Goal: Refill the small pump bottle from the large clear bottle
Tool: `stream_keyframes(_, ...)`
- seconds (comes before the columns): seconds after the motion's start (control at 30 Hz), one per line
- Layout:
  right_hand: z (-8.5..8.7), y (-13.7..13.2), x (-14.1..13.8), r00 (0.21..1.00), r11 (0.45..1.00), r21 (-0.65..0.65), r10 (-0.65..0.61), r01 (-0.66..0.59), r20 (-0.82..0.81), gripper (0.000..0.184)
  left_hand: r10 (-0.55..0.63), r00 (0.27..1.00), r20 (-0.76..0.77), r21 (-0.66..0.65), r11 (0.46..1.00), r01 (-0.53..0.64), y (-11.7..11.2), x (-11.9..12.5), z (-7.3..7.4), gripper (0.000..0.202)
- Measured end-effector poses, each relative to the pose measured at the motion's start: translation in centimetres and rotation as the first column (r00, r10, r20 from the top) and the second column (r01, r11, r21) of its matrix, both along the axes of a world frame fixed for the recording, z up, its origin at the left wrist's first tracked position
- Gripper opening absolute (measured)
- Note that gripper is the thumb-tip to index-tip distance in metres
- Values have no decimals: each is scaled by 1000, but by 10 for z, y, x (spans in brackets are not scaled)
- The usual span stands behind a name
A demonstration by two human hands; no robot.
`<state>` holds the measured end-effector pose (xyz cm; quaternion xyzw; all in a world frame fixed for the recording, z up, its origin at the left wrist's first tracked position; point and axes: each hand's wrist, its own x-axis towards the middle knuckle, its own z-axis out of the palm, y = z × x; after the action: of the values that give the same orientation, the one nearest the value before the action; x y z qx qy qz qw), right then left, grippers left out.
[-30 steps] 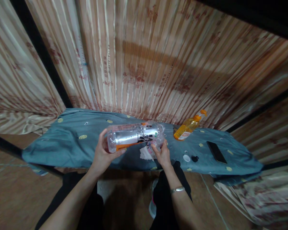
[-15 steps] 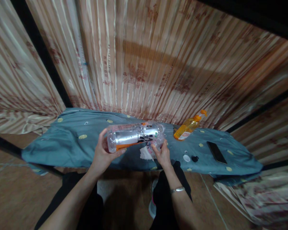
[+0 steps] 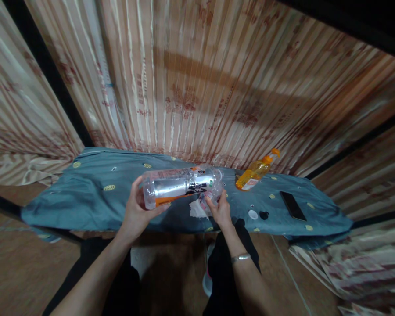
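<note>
A clear plastic bottle (image 3: pixel 171 188) with a silver and orange label lies sideways between my hands, raised above the cloth. My left hand (image 3: pixel 138 210) is wrapped round its base end. At the neck end, my right hand (image 3: pixel 220 208) grips the bottle with the thumb in front. A torn white piece of paper or tissue (image 3: pixel 197 210) with a pinkish patch shows just below the bottle, partly covered by it and by my right thumb. Whether the bottle bears a cap I cannot make out.
The bench has a blue-green patterned cloth (image 3: pixel 95 206). To the right stand a pump bottle of orange liquid (image 3: pixel 252 175), a small white disc (image 3: pixel 253 214), a small black object (image 3: pixel 264 215) and a black phone (image 3: pixel 292 206). Behind hangs a striped curtain (image 3: pixel 184 87); dark frame bars (image 3: pixel 52 79) flank it.
The whole view has shifted slightly, so everything sits a little further left. Both hands keep their hold on the bottle, which stays at nearly the same tilt.
</note>
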<state>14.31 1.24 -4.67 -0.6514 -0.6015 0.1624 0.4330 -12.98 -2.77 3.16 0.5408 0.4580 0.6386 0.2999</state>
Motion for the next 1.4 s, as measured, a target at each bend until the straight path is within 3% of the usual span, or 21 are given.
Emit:
stream_keyframes(0.4,-1,0,1,1000,1000,-21,-3,3,8,59,56,998,-38,-19,998,-57,-1,2,4,90)
stream_keyframes(1.4,-2,0,0,999,1000,7,-21,21,24,58,44,999,-16,-33,998,-44,-1,2,6,94)
